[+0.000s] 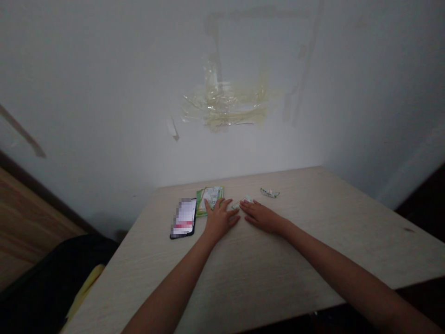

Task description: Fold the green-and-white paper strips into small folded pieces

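Observation:
My left hand (220,219) rests on the table with its fingers spread, the thumb and fingertips reaching over the near right part of a green and white packet (212,194). Just to its right, my right hand (260,215) lies flat, palm down, with its fingers stretched out to the left. Its fingertips touch a small, thin, whitish piece with green and orange marks (247,198), partly hidden under them; its kind is unclear. Beyond the right hand lies a small crumpled green and white wrapper (270,193).
A phone (184,219) with a lit, partly blurred screen lies left of the packet. The pale wooden table (264,278) meets a wall (132,106) with old tape (225,109) on it. Dark cloth (59,273) and something yellow (83,290) are beyond the table's left edge.

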The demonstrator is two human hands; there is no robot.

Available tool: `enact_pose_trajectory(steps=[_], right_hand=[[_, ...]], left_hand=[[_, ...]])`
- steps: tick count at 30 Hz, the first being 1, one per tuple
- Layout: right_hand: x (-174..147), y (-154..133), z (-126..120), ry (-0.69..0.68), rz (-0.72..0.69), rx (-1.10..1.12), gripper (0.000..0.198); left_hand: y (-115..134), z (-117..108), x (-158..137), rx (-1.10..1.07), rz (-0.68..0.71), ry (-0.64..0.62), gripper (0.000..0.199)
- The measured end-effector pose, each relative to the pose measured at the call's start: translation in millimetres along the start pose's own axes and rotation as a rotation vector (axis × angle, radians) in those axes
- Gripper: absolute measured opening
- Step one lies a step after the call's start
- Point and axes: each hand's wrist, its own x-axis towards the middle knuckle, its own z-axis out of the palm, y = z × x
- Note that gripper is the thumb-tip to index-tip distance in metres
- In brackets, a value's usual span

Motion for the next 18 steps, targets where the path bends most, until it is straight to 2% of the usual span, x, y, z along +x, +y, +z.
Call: enact_pose_trajectory(steps=[10, 18], right_hand=[[0.3, 3.6, 1.8, 0.005, -0.006, 0.021, 0.055], [-0.4, 1.3, -2.1, 0.003, -0.010, 0.040, 0.055]], left_hand=[[1.8, -4.9, 0.3, -0.003, -0.032, -0.006, 0.025], [-0.6, 0.0, 0.9, 0.010, -0.075, 0.010, 0.027]])
